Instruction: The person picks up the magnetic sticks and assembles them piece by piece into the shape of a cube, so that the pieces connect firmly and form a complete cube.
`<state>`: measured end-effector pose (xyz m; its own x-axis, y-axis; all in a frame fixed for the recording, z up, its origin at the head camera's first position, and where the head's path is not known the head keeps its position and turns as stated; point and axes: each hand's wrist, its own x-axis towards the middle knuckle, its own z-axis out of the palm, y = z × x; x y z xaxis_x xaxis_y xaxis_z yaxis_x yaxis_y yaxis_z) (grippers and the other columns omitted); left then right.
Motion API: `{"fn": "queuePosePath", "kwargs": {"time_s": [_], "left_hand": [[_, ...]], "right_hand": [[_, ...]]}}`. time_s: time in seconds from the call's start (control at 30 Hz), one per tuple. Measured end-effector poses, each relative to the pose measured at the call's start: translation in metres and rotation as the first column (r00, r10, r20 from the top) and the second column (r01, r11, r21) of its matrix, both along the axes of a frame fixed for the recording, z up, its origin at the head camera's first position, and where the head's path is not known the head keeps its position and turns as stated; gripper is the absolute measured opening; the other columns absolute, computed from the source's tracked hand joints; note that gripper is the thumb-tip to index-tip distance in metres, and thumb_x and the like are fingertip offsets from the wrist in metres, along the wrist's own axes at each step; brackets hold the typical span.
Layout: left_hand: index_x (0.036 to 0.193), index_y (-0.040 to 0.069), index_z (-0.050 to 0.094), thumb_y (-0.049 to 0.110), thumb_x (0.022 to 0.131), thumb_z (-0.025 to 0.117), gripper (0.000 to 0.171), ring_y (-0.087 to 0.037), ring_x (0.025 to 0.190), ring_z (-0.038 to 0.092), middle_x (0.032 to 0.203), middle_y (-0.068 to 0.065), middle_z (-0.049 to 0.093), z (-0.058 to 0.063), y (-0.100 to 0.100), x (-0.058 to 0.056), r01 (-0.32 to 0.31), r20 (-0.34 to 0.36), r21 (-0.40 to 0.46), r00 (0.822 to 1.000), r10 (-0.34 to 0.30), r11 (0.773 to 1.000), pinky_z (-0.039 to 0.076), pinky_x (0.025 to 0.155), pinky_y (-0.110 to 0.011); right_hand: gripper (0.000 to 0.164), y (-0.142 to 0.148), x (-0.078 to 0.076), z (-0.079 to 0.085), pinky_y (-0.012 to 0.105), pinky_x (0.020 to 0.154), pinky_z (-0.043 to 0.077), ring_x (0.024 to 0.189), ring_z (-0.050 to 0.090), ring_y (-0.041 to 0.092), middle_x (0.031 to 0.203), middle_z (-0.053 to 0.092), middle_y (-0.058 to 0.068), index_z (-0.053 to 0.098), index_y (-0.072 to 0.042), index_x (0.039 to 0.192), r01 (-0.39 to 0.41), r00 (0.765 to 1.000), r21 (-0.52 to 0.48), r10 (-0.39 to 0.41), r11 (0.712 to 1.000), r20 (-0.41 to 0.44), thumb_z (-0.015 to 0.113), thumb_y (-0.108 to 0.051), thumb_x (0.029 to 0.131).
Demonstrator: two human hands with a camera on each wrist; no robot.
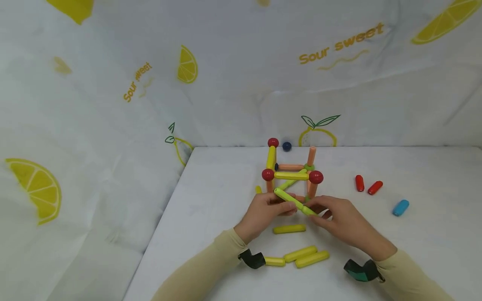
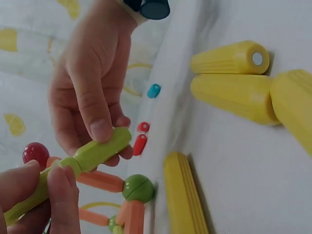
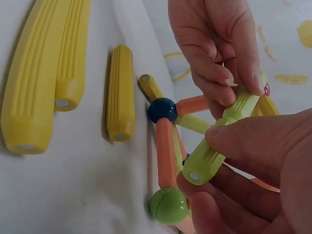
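A: State of the left hand (image 1: 265, 211)?

B: Thumb and fingers pinch one light green rod (image 1: 284, 195).

A: And the right hand (image 1: 340, 217)?

B: Its thumb and fingers pinch a second light green rod (image 1: 309, 211). The two rods meet end to end in one line, between the two sets of fingers and clear of the surface (image 1: 211, 196). In the right wrist view, a silvery disc is visible on the end nearest the right fingers.

A: What stands beyond the fingers?

B: A frame (image 1: 291, 176), directly behind them, built of orange and yellow rods with balls at the joints. Three red balls sit on its upper corners; green and dark blue balls appear lower down. Another light green rod (image 1: 288, 184) shows slantwise behind the front yellow bar. Whether the fingers touch the frame, I cannot tell.

A: Nearer the wearer than the fingers?

B: One loose yellow rod (image 1: 289, 229) lies just in front of them. Closer to the wearer lies a group of three yellow rods (image 1: 312, 259), two of them side by side.

A: To the right of the fingers?

B: Two short red pieces (image 1: 359, 183) and, nearer the wearer, one blue piece (image 1: 401, 207), all lying well apart from the right hand.
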<state>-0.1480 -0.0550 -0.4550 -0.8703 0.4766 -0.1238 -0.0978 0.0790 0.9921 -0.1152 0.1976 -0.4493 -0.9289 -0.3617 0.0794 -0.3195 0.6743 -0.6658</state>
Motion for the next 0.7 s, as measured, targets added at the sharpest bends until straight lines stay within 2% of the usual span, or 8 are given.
{"fn": "queuePosePath", "kwargs": {"time_s": [0.13, 0.2, 0.3, 0.43, 0.5, 0.6, 0.7], "left_hand": [[0.122, 0.014, 0.08, 0.03, 0.104, 0.075, 0.025, -0.015, 0.103, 0.082, 0.111, -0.002, 0.084, -0.003, 0.006, -0.006, -0.085, 0.038, 0.002, 0.996, 0.085, 0.996, 0.063, 0.097, -0.032], [0.122, 0.012, 0.079, 0.028, 0.104, 0.074, 0.024, -0.015, 0.101, 0.082, 0.108, -0.003, 0.084, -0.004, 0.009, -0.01, -0.112, 0.03, 0.012, 0.993, 0.111, 0.994, 0.064, 0.096, -0.033], [0.118, 0.009, 0.08, 0.026, 0.105, 0.074, 0.022, -0.017, 0.098, 0.083, 0.103, -0.007, 0.084, -0.007, 0.01, -0.014, -0.15, 0.006, 0.014, 0.989, 0.15, 0.989, 0.065, 0.095, -0.038], [0.113, 0.006, 0.081, 0.024, 0.104, 0.075, 0.021, -0.02, 0.093, 0.084, 0.097, -0.011, 0.084, -0.01, 0.013, -0.017, -0.213, -0.021, 0.007, 0.977, 0.213, 0.977, 0.065, 0.092, -0.043], [0.112, 0.005, 0.081, 0.024, 0.103, 0.076, 0.022, -0.022, 0.092, 0.084, 0.095, -0.011, 0.084, -0.011, 0.014, -0.018, -0.237, -0.032, 0.004, 0.971, 0.237, 0.972, 0.066, 0.089, -0.042], [0.115, 0.004, 0.081, 0.025, 0.103, 0.076, 0.024, -0.023, 0.092, 0.084, 0.097, -0.012, 0.084, -0.01, 0.016, -0.018, -0.251, -0.049, 0.005, 0.967, 0.251, 0.968, 0.066, 0.086, -0.039], [0.117, 0.004, 0.08, 0.024, 0.103, 0.076, 0.025, -0.023, 0.092, 0.084, 0.099, -0.012, 0.084, -0.011, 0.018, -0.018, -0.263, -0.053, 0.007, 0.963, 0.263, 0.965, 0.066, 0.085, -0.036]], "right_hand": [[0.028, 0.009, -0.006, 0.002, 0.03, 0.079, 0.064, 0.096, 0.072, 0.014, 0.11, 0.078, -0.002, 0.077, -0.014, 0.119, 0.077, 0.997, 0.032, -0.077, 0.997, 0.007, 0.086, -0.021, 0.094], [0.028, 0.016, -0.012, 0.004, 0.032, 0.079, 0.063, 0.095, 0.071, 0.017, 0.108, 0.078, 0.001, 0.075, -0.012, 0.118, 0.131, 0.991, 0.04, -0.131, 0.991, 0.018, 0.085, -0.023, 0.094], [0.037, 0.022, -0.025, 0.004, 0.039, 0.08, 0.064, 0.1, 0.072, 0.025, 0.113, 0.077, 0.01, 0.07, -0.008, 0.124, 0.183, 0.981, 0.039, -0.185, 0.982, 0.052, 0.084, -0.026, 0.095], [0.061, 0.022, -0.04, 0.001, 0.051, 0.087, 0.065, 0.113, 0.071, 0.038, 0.128, 0.073, 0.02, 0.06, -0.003, 0.143, 0.141, 0.982, 0.028, -0.143, 0.99, 0.125, 0.085, -0.032, 0.094], [0.069, 0.02, -0.044, -0.002, 0.053, 0.089, 0.065, 0.115, 0.071, 0.04, 0.131, 0.072, 0.022, 0.058, -0.002, 0.147, 0.112, 0.981, 0.02, -0.114, 0.994, 0.154, 0.086, -0.034, 0.093], [0.068, 0.015, -0.047, -0.007, 0.054, 0.09, 0.064, 0.114, 0.072, 0.038, 0.128, 0.073, 0.021, 0.061, -0.002, 0.143, 0.09, 0.982, 0.011, -0.09, 0.996, 0.165, 0.088, -0.035, 0.091], [0.057, 0.013, -0.046, -0.012, 0.053, 0.09, 0.064, 0.111, 0.073, 0.036, 0.123, 0.074, 0.018, 0.066, -0.002, 0.133, 0.089, 0.984, 0.011, -0.09, 0.996, 0.152, 0.089, -0.032, 0.09]]}}
